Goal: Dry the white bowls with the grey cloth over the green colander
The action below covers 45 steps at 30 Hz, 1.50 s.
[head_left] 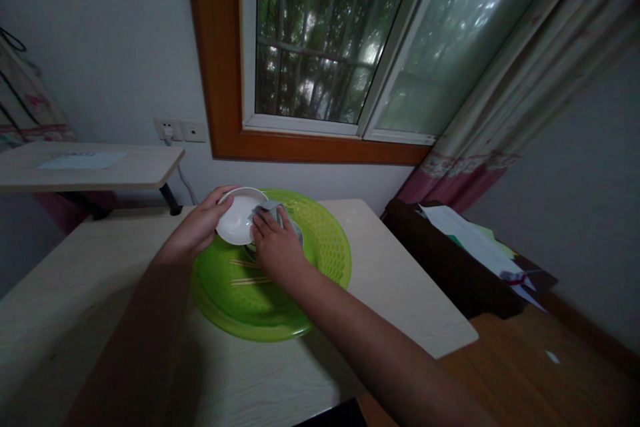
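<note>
My left hand (203, 221) grips the rim of a white bowl (239, 219), its thumb over the edge and the inside tilted toward me. In my right hand (278, 243) is a bunched grey cloth (270, 208), pressed against the bowl's right inner side. Below both hands lies a round green plastic basket (270, 320) with a perforated wall. Pairs of chopsticks (247, 281) rest in it, partly covered by my right hand. Behind that hand another dish (299, 233) shows only in part.
The basket stands on a pale wooden table (400, 293). A raised shelf (90, 167) with a paper on it is at the left. A window (335, 40) and wall sockets (180, 130) are behind. Right of the table, papers (475, 247) lie on a dark wooden piece of furniture (435, 267).
</note>
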Tool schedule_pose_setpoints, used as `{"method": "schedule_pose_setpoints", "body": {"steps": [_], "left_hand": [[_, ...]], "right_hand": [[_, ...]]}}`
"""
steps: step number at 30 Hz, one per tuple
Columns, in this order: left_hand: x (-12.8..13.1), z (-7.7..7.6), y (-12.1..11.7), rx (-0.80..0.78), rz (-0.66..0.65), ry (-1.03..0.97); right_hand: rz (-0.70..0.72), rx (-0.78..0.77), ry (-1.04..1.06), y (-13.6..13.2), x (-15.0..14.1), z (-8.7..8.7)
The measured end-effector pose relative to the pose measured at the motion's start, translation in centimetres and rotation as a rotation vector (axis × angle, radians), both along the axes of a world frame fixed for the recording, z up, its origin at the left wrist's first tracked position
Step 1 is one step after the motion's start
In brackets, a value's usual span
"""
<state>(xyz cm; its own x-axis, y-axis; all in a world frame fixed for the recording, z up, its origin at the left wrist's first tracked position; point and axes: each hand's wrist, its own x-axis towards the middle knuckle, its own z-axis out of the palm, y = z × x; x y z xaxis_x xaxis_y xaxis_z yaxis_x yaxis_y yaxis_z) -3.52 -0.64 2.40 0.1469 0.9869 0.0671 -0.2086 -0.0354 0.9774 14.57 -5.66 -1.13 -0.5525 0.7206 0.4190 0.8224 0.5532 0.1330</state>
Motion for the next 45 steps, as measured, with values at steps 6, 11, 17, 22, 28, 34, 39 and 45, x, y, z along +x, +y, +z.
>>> {"method": "schedule_pose_setpoints", "body": {"steps": [6,11,17,22,28,34,39,45], "left_hand": [[0.0,-0.1,0.2,0.022,0.016,0.033],[0.0,-0.3,0.4,0.026,0.006,0.043],[0.1,0.4,-0.2,-0.017,-0.022,-0.038],[0.1,0.8,-0.4,-0.045,-0.076,-0.125],[-0.9,1.7,-1.0,-0.07,-0.101,-0.07],[-2.4,2.1,-1.4,-0.086,-0.109,0.054],[-2.5,1.6,-1.1,-0.07,-0.122,0.092],[-1.2,1.2,-0.8,-0.049,-0.037,0.033]], "right_hand": [[0.091,-0.055,-0.016,-0.3,-0.2,-0.2],[0.263,-0.177,0.038,-0.3,0.0,0.0],[0.341,-0.168,0.086,0.5,0.2,0.3],[0.243,-0.068,0.034,0.4,-0.2,0.7],[0.228,0.015,-0.059,-0.4,-0.4,1.5],[0.209,0.103,-0.138,-0.4,-0.5,1.8],[0.128,0.125,-0.13,-0.2,-0.4,1.5],[0.092,0.103,-0.095,-0.2,-0.5,0.6]]}}
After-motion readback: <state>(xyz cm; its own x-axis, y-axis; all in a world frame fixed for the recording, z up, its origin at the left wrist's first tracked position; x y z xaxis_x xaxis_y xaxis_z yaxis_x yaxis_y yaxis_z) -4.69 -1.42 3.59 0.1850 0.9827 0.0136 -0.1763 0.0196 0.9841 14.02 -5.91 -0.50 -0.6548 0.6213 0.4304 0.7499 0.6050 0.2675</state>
